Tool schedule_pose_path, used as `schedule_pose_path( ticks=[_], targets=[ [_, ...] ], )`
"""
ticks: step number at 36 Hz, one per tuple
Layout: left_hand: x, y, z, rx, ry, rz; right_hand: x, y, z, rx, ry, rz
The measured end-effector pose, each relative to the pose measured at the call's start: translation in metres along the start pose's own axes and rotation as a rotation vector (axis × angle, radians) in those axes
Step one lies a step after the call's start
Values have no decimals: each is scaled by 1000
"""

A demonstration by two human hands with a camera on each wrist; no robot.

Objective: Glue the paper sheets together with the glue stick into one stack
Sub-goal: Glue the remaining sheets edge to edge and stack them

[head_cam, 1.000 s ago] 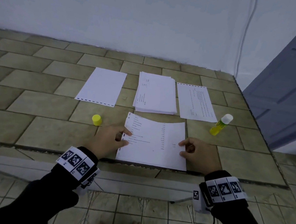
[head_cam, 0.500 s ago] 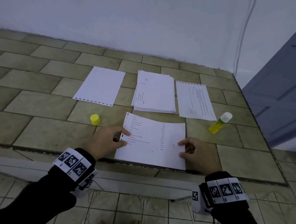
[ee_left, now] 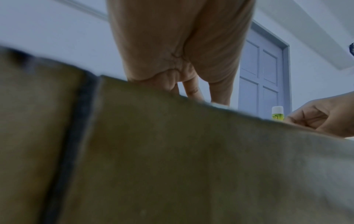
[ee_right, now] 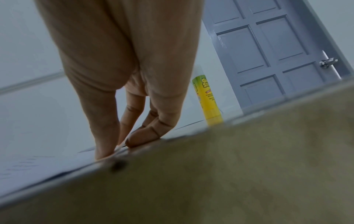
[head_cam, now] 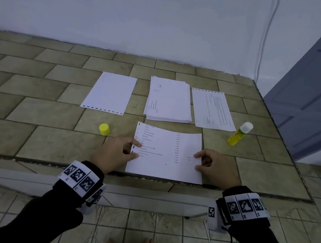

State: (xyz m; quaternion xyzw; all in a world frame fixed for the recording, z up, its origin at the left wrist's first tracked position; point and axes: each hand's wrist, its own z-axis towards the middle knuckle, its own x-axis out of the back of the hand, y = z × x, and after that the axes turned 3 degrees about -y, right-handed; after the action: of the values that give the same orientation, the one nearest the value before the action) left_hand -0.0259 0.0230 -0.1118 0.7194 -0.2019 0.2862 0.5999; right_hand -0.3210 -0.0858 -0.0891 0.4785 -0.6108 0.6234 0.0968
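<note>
A printed sheet (head_cam: 165,154) lies at the front of the tiled counter (head_cam: 50,142), its far edge slightly bowed up. My left hand (head_cam: 133,149) pinches its left edge between thumb and forefinger. My right hand (head_cam: 198,161) pinches its right edge the same way; in the right wrist view the fingertips (ee_right: 134,141) sit at the paper's edge. Behind lie a blank sheet (head_cam: 110,93), a paper stack (head_cam: 168,101) and another printed sheet (head_cam: 211,109). The uncapped yellow glue stick (head_cam: 239,134) stands at the right, its yellow cap (head_cam: 104,129) at the left.
The counter's front edge (head_cam: 152,177) runs just under the held sheet, with tiled floor below. A white wall (head_cam: 162,26) closes the back. A grey-blue door (head_cam: 309,103) stands to the right, past the counter's end.
</note>
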Motion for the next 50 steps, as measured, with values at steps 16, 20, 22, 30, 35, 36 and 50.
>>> schedule_pose_path(
  ticks=[16,20,22,30,35,36,50],
  targets=[
    [1,3,-3,-64,20,274,-4,-6,1,-16,-4,-154],
    [-2,10,0,-161,9,374,-9,-12,-2,-31,10,-361],
    [-8,13,3,-123,-25,406,-11,-16,-5,-23,30,-476],
    [-33,-9,19,-80,55,654,-19,-29,-7,-2,77,-566],
    [-38,-11,21,-109,118,685,-46,-58,-1,104,-25,-448],
    [-38,-11,21,-104,128,689,-55,-66,1,122,-71,-428],
    [-40,-15,23,-110,152,702,-102,-80,47,208,-127,-444]
  ],
)
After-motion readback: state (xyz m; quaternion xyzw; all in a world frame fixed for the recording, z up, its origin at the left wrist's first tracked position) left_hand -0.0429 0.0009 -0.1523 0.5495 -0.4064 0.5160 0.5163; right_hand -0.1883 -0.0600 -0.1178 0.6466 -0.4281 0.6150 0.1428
